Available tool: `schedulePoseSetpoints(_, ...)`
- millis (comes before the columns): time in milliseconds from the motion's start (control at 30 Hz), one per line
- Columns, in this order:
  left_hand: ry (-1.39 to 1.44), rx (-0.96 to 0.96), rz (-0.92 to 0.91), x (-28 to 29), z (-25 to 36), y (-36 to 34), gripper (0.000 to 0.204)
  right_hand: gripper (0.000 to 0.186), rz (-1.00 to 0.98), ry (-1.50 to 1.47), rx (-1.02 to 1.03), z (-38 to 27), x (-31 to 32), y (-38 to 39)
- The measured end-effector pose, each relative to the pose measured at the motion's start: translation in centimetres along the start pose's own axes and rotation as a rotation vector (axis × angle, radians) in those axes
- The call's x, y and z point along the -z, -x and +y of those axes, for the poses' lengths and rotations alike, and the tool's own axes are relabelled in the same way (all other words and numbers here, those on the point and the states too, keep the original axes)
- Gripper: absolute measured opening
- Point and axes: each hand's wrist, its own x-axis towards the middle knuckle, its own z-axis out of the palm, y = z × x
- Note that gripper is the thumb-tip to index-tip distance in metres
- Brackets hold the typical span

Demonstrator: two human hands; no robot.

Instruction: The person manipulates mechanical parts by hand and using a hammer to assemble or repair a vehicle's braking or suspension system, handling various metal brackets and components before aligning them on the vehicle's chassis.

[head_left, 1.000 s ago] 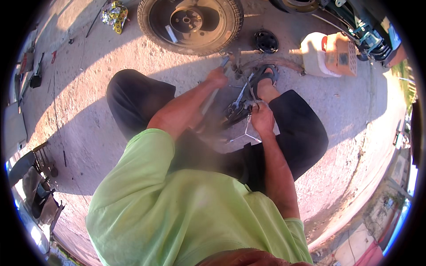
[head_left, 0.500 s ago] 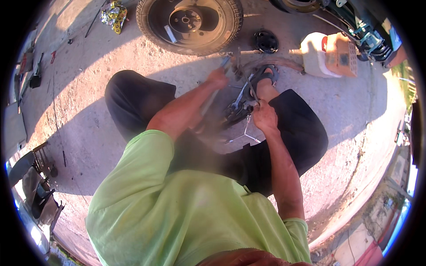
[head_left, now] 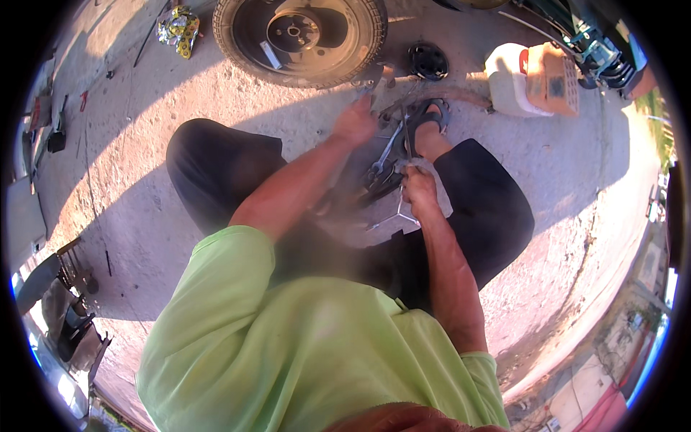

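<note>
My left hand is raised toward the tyre, closed round what looks like a hammer, whose end is blurred. My right hand grips a thin metal bar that points away, toward my sandalled foot. Between my legs, left of that hand, lie a combination wrench and dark metal parts, partly hidden in haze. A three-armed chrome socket wrench lies on the ground just below my right hand.
A tyre on its rim lies ahead, with a black round cover right of it. Farther right stand a white container and an orange hollow brick. A shiny patterned packet lies far left.
My left hand has shifted slightly up and right, swinging the hammer-like tool away from me. The right hand and its bar have moved a little left, the bar now standing straighter.
</note>
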Motion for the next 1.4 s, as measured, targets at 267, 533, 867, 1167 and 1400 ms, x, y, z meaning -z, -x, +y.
schedulePoseSetpoints(267, -0.165, 0.146, -0.236, -1.1, -0.5, 3.0, 0.05, 0.036, 0.175, 0.307, 0.339, 1.3, 0.2, -0.2)
schedulePoseSetpoints(533, -0.09, 0.166, -0.052, -0.2, -1.6, -0.1, 0.044, 0.04, 0.094, 0.379, 0.278, 1.4, 0.4, 0.1)
schedulePoseSetpoints(867, -0.057, 0.287, -0.229, -2.0, -7.7, -2.8, 0.035, 0.045, 0.095, 0.524, 0.313, 1.1, -1.1, -1.2)
schedulePoseSetpoints(1167, -0.377, 0.401, -0.284, -2.6, -8.1, -3.0, 0.042, 0.04, 0.058, 0.118, 0.219, 2.8, -1.2, -2.1)
schedulePoseSetpoints(1400, -0.291, 0.097, -0.247, -7.9, -7.4, -7.6, 0.062, 0.038, 0.085, 0.066, 0.147, 0.5, -3.1, 0.7)
